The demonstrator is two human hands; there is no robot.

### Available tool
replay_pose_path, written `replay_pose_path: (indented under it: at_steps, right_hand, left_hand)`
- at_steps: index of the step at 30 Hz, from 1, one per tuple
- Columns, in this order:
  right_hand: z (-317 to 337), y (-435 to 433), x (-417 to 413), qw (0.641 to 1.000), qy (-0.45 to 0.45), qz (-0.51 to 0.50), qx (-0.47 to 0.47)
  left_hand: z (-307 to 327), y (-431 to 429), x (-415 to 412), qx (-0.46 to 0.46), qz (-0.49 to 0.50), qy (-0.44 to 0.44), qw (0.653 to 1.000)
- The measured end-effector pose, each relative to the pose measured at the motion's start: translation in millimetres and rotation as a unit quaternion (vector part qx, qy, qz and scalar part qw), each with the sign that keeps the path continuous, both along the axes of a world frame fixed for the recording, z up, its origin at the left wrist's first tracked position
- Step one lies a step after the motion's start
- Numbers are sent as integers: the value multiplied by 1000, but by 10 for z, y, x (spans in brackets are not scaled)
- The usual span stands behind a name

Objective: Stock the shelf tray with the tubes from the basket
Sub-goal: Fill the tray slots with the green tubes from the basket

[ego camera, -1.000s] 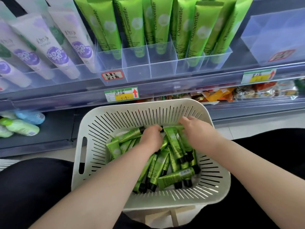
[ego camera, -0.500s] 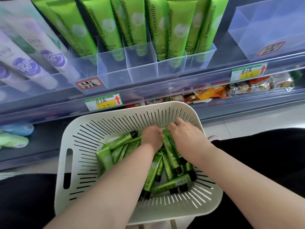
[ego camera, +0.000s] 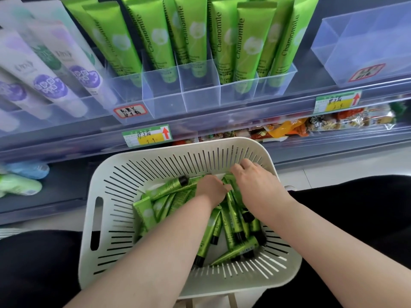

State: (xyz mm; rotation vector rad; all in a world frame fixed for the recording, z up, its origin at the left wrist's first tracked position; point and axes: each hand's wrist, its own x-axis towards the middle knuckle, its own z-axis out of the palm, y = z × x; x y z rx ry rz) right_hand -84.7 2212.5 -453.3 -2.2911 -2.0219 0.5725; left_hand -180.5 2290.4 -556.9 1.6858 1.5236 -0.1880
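A white slotted basket (ego camera: 155, 156) sits on my lap and holds several small green tubes (ego camera: 231, 223) with black caps, lying in a loose pile. Both hands are down in the pile near its far end. My left hand (ego camera: 211, 188) is curled into the tubes, its fingertips hidden among them. Beside it, my right hand (ego camera: 258, 185) lies over the tubes with its fingers bent round their upper ends. Above, the clear divided shelf tray (ego camera: 200, 96) holds several large green Chamomile tubes (ego camera: 153, 41) standing upright, with open slots in its front row.
White tubes with purple flowers (ego camera: 51, 85) fill the tray on the left. A clear bin (ego camera: 367, 47) stands on the shelf at right. Snack packets (ego camera: 311, 125) lie on the shelf below. Blue and green bottles (ego camera: 22, 183) rest lower left. My black-clad legs (ego camera: 33, 274) flank the basket.
Both hands have stayed in the basket and shuffled slightly toward the far ends of the tubes. My view has shifted, so the shelf and basket sit further right in frame.
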Motion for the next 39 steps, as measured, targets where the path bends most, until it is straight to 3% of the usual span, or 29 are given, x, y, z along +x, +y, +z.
replay_pose_path:
  at_steps: [1, 5, 11, 21, 31, 39]
  right_hand:
    - [7, -6, 13, 1000, -5, -4, 3]
    - [22, -9, 71, 1000, -7, -24, 11]
    - [-3, 45, 84, 999, -4, -23, 33]
    - [228, 21, -18, 991, -55, -7, 125]
    - [1157, 120, -22, 955, -119, -5, 272]
    - [2020, 444, 6, 909, -104, -32, 402]
  left_hand:
    - [-4, -26, 12, 20, -37, 8, 999]
    - [-36, -74, 46, -9, -22, -5, 1000]
    - [65, 92, -158, -42, 120, -94, 987]
    - [748, 32, -661, 184, 14, -151, 971]
    - [1717, 51, -672, 322, 28, -221, 920]
    - [2595, 237, -624, 422, 84, -282, 857]
